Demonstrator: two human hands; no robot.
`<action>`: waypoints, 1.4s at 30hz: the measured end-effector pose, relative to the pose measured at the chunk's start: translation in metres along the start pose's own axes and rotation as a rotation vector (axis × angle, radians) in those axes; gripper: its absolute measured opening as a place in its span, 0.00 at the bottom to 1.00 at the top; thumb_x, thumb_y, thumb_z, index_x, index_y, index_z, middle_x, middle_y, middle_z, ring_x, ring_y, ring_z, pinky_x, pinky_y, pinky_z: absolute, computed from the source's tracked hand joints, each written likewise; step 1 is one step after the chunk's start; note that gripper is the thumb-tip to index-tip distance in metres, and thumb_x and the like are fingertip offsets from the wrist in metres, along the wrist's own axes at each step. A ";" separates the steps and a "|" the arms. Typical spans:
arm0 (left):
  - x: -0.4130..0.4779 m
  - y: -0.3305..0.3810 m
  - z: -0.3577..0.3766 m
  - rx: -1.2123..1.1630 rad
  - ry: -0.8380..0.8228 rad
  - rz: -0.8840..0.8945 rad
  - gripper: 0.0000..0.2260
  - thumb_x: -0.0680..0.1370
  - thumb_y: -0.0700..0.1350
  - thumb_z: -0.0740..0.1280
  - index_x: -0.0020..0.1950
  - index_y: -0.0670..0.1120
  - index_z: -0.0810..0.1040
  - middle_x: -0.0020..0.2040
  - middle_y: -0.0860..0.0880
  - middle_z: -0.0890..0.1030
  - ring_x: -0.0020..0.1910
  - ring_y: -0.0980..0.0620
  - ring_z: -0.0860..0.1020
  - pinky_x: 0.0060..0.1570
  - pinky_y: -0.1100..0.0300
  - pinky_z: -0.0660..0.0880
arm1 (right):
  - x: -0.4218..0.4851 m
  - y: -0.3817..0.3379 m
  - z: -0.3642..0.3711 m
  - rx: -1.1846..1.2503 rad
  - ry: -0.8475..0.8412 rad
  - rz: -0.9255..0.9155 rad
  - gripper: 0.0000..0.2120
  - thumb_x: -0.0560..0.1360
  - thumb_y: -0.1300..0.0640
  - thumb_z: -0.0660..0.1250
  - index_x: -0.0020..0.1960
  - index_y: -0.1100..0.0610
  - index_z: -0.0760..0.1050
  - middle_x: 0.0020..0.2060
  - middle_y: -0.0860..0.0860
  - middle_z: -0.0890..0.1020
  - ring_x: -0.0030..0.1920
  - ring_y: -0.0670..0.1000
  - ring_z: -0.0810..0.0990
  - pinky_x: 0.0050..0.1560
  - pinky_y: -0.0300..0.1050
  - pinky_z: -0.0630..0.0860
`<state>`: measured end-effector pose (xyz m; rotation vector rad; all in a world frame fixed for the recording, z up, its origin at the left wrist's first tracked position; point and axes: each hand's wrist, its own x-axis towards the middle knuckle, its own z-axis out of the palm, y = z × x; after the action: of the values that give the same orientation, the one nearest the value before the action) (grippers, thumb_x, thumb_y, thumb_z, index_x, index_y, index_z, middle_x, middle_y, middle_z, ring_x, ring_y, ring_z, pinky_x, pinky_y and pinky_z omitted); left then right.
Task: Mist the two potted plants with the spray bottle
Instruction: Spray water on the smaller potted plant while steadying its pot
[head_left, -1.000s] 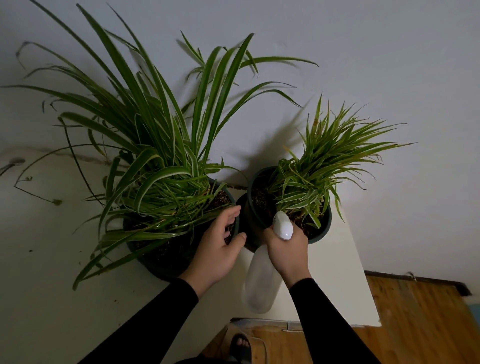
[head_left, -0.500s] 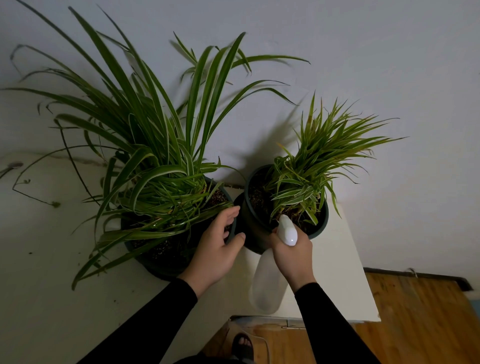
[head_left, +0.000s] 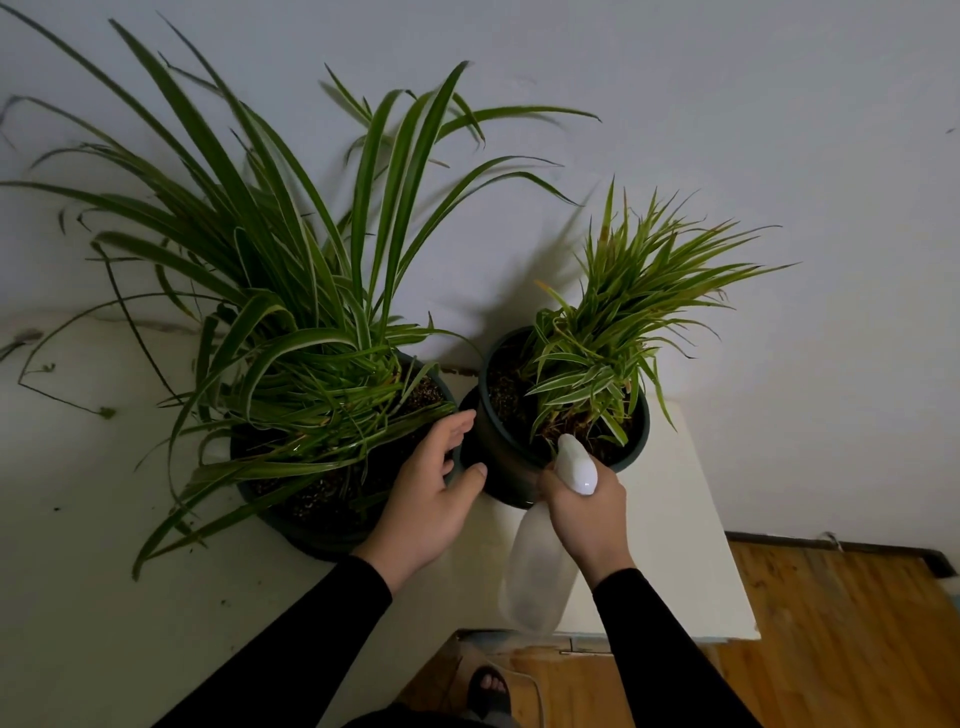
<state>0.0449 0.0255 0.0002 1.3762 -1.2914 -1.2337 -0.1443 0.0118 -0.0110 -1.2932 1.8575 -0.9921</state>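
Note:
Two potted plants stand on a white table (head_left: 691, 561) against the wall. The large plant (head_left: 291, 322) with long striped leaves fills a wide dark pot (head_left: 311, 530) on the left. The small plant (head_left: 613, 332) grows in a dark green pot (head_left: 498, 467) on the right. My right hand (head_left: 589, 512) grips the neck of a white translucent spray bottle (head_left: 537, 577), whose nozzle head points at the small plant's base. My left hand (head_left: 434, 491) rests with fingers apart between the two pots, touching the rim of the large one.
The white wall (head_left: 727, 104) rises right behind the plants. The table's right edge drops to a wooden floor (head_left: 841, 639). A foot in a dark sandal (head_left: 485, 688) shows below the table's front edge. Thin plant runners (head_left: 67, 374) trail across the surface at the left.
My right hand with the spray bottle has shifted slightly right along the small pot's front rim. My left hand has stayed at the large pot's rim.

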 end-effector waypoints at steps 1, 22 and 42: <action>0.000 0.000 0.001 0.000 0.006 0.000 0.25 0.79 0.39 0.66 0.75 0.54 0.66 0.73 0.54 0.70 0.73 0.58 0.67 0.74 0.51 0.66 | 0.000 0.001 0.000 0.010 -0.001 0.001 0.03 0.70 0.60 0.72 0.40 0.59 0.81 0.36 0.54 0.85 0.32 0.40 0.78 0.31 0.31 0.73; -0.002 0.012 0.040 0.026 0.004 -0.005 0.24 0.80 0.40 0.65 0.75 0.53 0.66 0.74 0.56 0.70 0.73 0.59 0.66 0.74 0.53 0.65 | 0.011 0.022 -0.036 0.038 -0.060 0.001 0.13 0.64 0.54 0.68 0.40 0.65 0.79 0.35 0.58 0.83 0.35 0.53 0.77 0.29 0.34 0.70; -0.001 0.026 0.070 0.065 0.072 -0.001 0.25 0.80 0.40 0.65 0.76 0.54 0.65 0.74 0.57 0.69 0.73 0.61 0.66 0.70 0.62 0.63 | 0.028 0.038 -0.063 0.038 -0.132 -0.031 0.05 0.72 0.62 0.72 0.38 0.58 0.81 0.36 0.56 0.87 0.41 0.58 0.86 0.42 0.52 0.81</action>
<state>-0.0279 0.0263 0.0155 1.4542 -1.2917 -1.1411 -0.2225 0.0074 -0.0151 -1.3358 1.7155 -0.9312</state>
